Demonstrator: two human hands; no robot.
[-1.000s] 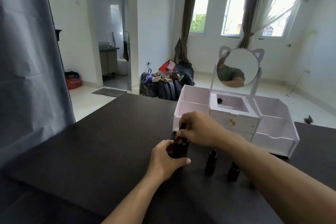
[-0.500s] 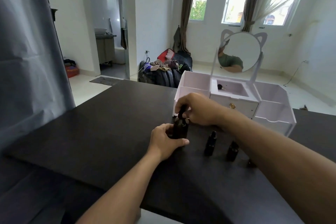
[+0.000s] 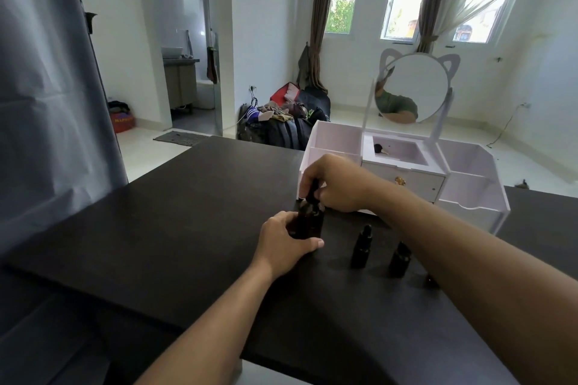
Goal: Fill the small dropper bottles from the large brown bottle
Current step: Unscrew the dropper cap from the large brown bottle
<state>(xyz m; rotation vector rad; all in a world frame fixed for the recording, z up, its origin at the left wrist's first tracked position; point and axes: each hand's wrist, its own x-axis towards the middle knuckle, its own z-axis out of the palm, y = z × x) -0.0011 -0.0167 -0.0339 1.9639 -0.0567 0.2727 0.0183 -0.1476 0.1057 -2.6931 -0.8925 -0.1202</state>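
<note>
My left hand wraps the lower body of the large brown bottle, fingers curled around its far side and thumb lying along the near side close to the table, so that grip is firm on the bottle, which stands upright on the dark surface. My right hand reaches in from the right with the forearm crossing over the table, and its fingers are curled down around the black dropper cap at the bottle's neck, pinching it from above; I cannot tell whether the cap is seated or lifted off the neck. Just to the right of the big bottle stand the small dropper bottles: the nearer one upright with its black bulb top showing, a second small bottle beside it and partly tucked under my right forearm, and a third dark bit mostly hidden by the arm. They stand apart from the large bottle and from each other. Behind my right hand sits a white organizer with open side compartments, a small drawer with a gold knob, and a round cat-eared mirror raised above it. A small dark item lies in the organizer's middle tray.
</note>
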